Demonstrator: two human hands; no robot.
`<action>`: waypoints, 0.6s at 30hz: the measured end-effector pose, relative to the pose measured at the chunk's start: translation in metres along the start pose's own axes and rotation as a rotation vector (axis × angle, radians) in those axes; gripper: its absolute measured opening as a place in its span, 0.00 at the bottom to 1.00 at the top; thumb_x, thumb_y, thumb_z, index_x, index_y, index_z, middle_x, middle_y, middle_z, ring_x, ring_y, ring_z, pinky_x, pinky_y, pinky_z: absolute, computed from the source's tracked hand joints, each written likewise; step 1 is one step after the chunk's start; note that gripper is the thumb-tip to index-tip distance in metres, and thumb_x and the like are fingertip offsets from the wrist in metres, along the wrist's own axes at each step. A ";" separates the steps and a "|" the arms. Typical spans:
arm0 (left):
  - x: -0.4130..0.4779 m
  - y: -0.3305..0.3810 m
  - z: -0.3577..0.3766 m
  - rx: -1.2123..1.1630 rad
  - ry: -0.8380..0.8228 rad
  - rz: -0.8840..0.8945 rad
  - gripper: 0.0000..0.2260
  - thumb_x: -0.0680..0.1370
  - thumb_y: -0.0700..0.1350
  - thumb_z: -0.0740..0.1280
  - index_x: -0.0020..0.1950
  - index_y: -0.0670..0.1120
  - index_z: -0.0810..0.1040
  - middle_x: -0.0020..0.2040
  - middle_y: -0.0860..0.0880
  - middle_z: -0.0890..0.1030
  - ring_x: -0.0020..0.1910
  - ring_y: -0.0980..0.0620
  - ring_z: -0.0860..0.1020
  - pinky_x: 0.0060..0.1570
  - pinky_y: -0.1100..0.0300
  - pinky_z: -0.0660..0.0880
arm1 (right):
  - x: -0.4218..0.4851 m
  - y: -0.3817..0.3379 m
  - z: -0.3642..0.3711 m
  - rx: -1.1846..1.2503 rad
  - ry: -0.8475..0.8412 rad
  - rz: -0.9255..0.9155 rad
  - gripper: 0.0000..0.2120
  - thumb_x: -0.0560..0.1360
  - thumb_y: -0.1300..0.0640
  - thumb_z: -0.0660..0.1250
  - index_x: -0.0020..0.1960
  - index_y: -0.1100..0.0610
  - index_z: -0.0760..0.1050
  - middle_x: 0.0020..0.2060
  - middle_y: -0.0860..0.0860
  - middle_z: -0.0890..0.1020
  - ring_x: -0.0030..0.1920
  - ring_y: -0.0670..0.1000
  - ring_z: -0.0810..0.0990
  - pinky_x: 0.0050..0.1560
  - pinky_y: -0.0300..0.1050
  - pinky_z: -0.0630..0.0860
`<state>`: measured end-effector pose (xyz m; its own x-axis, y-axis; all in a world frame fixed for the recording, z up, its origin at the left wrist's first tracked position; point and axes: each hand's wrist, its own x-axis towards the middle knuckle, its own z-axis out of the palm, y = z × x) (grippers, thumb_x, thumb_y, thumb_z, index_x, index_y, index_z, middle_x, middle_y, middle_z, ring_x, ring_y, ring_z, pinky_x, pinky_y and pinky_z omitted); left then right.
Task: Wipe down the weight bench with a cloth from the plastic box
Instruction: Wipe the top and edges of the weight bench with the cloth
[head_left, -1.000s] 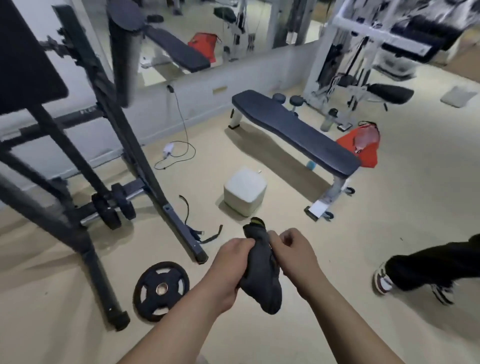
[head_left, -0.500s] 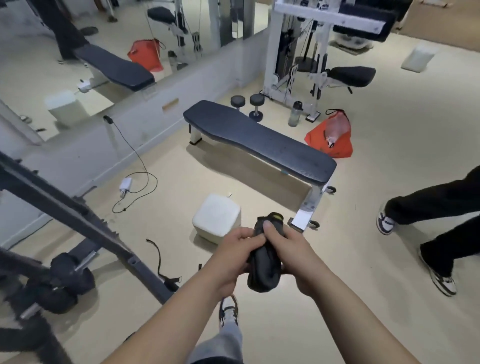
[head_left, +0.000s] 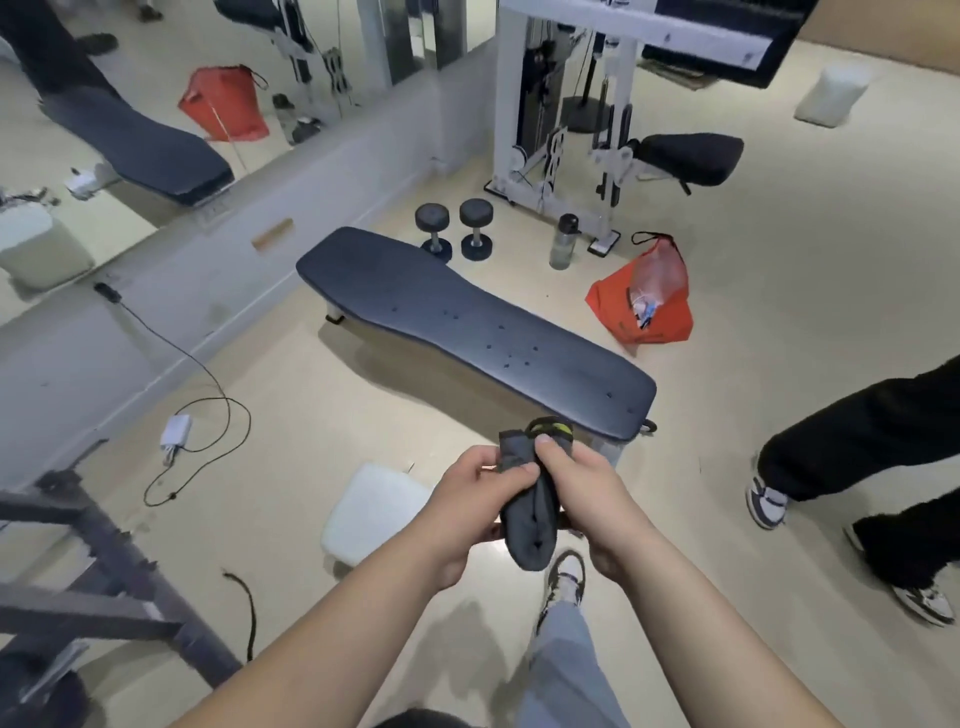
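Gym floor, pale and smooth, with a mirrored wall at the upper left and a white cable machine (head_left: 561, 130) at the back. The weight bench (head_left: 467, 332) lies flat across the middle of the view, its dark pad bare and dotted with small specks; two dumbbells (head_left: 454, 228) and a water bottle (head_left: 563, 244) stand just beyond it, and an orange bag (head_left: 641, 301) sits near its far side. A white plastic box (head_left: 371, 512) rests on the floor near the bench's closer end, to the left of the hands. The left hand (head_left: 467, 509) and right hand (head_left: 587, 499) are close together in front of the body, both closed on a dark grey cloth (head_left: 530, 514) — thumbs pinching its upper edge, the rest hanging bunched between the palms. A yellow-green tag shows at the cloth's top. A second person's legs (head_left: 872, 457) stand to the right, well apart from the bench. Judged step: opening the cloth out before wiping. To do it well, spread the cloth flat over one palm rather than leaving it wadded, then start at one end of the pad and work in overlapping passes along its length — edges included.
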<state>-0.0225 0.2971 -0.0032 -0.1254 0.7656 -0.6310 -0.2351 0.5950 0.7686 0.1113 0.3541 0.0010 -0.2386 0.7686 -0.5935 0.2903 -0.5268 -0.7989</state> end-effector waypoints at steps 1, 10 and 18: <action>0.020 0.009 0.006 -0.009 0.011 0.005 0.15 0.76 0.50 0.73 0.60 0.46 0.78 0.53 0.44 0.86 0.49 0.51 0.85 0.53 0.50 0.80 | 0.020 -0.008 -0.010 0.001 -0.011 -0.001 0.13 0.80 0.48 0.63 0.52 0.54 0.83 0.47 0.53 0.89 0.48 0.55 0.87 0.51 0.55 0.82; 0.154 0.115 0.049 -0.197 0.236 0.006 0.12 0.86 0.47 0.58 0.61 0.49 0.81 0.54 0.49 0.87 0.53 0.49 0.86 0.49 0.51 0.83 | 0.178 -0.123 -0.092 0.038 -0.115 0.037 0.09 0.78 0.52 0.62 0.49 0.54 0.79 0.42 0.53 0.85 0.41 0.52 0.82 0.43 0.45 0.77; 0.251 0.203 0.008 -0.209 0.370 0.082 0.12 0.85 0.46 0.59 0.59 0.49 0.83 0.53 0.47 0.87 0.55 0.46 0.85 0.60 0.44 0.79 | 0.285 -0.195 -0.063 0.101 -0.156 0.034 0.21 0.74 0.48 0.67 0.55 0.65 0.78 0.44 0.57 0.84 0.44 0.51 0.79 0.46 0.50 0.76</action>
<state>-0.0942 0.6121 -0.0047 -0.4798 0.6460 -0.5936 -0.3959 0.4444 0.8036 0.0448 0.6986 -0.0058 -0.3733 0.6882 -0.6221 0.2079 -0.5914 -0.7791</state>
